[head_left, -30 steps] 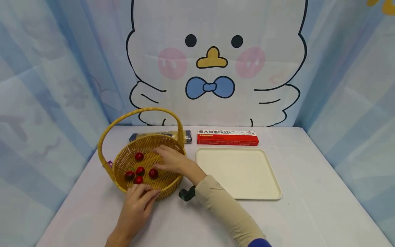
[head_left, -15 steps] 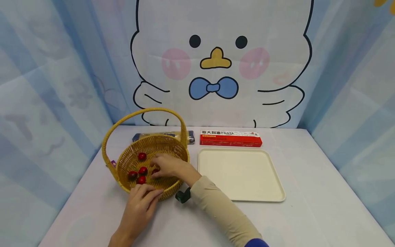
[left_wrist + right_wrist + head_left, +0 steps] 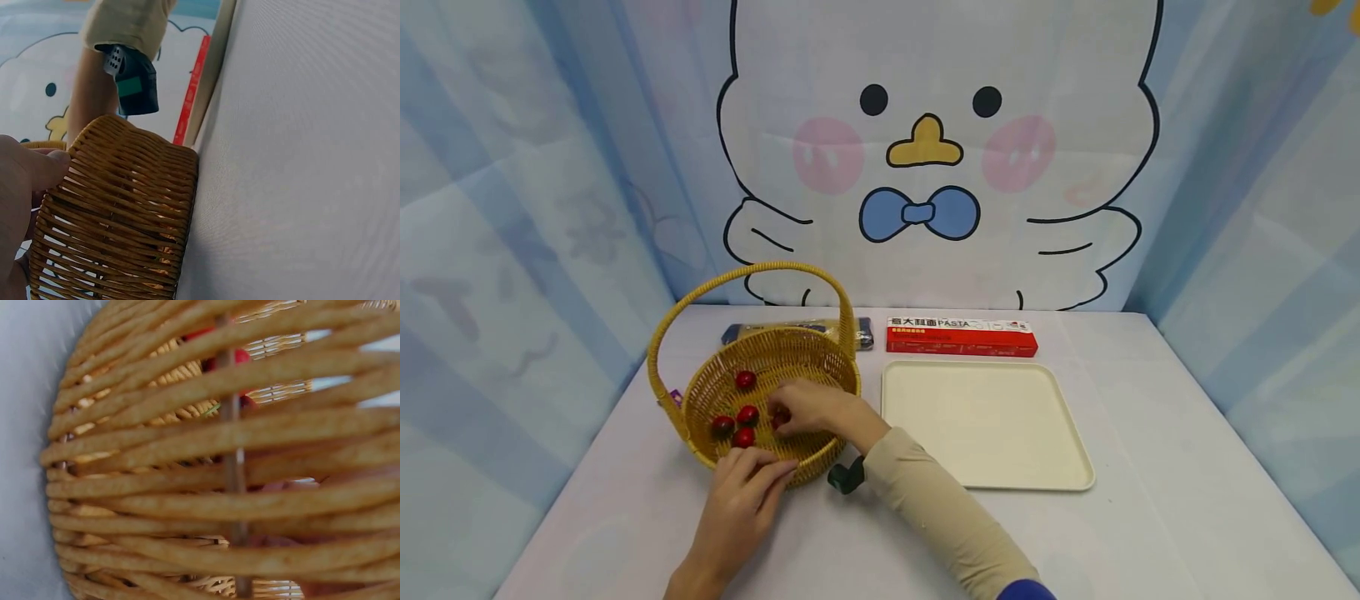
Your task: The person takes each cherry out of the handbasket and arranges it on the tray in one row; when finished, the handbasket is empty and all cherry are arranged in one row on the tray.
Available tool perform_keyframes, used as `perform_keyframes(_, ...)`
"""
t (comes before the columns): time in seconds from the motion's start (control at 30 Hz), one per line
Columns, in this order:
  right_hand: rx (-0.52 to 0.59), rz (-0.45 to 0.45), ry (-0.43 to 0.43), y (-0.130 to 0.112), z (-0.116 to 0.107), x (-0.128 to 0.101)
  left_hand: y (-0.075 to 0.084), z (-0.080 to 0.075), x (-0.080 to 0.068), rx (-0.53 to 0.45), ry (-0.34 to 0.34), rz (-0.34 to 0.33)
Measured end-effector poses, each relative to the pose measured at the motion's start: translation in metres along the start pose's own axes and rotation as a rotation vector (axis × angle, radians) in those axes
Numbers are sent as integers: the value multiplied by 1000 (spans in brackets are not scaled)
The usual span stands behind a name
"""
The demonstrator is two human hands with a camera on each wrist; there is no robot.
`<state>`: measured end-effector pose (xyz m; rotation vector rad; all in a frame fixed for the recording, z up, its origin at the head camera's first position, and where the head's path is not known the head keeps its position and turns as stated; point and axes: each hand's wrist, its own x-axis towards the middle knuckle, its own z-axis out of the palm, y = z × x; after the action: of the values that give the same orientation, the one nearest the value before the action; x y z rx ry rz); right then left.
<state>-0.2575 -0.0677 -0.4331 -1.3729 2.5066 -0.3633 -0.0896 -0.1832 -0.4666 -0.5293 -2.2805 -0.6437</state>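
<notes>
A woven yellow basket (image 3: 838, 375) with a tall handle stands on the table at the left. Several small red round fruits lie in it, among them one (image 3: 746, 380) near the back. My right hand (image 3: 782, 419) reaches into the basket, its fingers curled round another red fruit (image 3: 779, 413), which is mostly hidden. My left hand (image 3: 762, 472) rests on the basket's near rim with fairly straight fingers; in the left wrist view its thumb (image 3: 37, 169) presses the basket wall (image 3: 125, 219). The right wrist view looks through the basket weave (image 3: 187, 456) at a red fruit (image 3: 226, 358).
A cream tray (image 3: 985, 421) lies right of the basket. Behind it lies a red pasta box (image 3: 961, 337), and a clear pack of pasta (image 3: 797, 330) lies behind the basket. Curtains close off the table's back and sides.
My right hand has come down and towards me inside the basket and curled its fingers over one red fruit. The left hand has stayed on the near rim.
</notes>
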Motion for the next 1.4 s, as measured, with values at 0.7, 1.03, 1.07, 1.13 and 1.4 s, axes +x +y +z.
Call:
perform_keyframes(0.7, 117, -40, 325, 8, -15, -38, -3, 2, 2, -28, 23, 14)
perform_keyframes(1.03, 214, -81, 500, 29, -21, -72, -2, 4, 3, -39, 29, 16)
perform_keyframes(1.07, 216, -83, 510, 31, -22, -76, -2, 4, 3, -38, 31, 17)
perform_keyframes(1.13, 225, -75, 526, 38, -23, -83, -2, 4, 2, -39, 38, 22)
perform_keyframes(1.4, 302, 10, 595, 63, -29, -105, -2, 2, 1, -47, 44, 16)
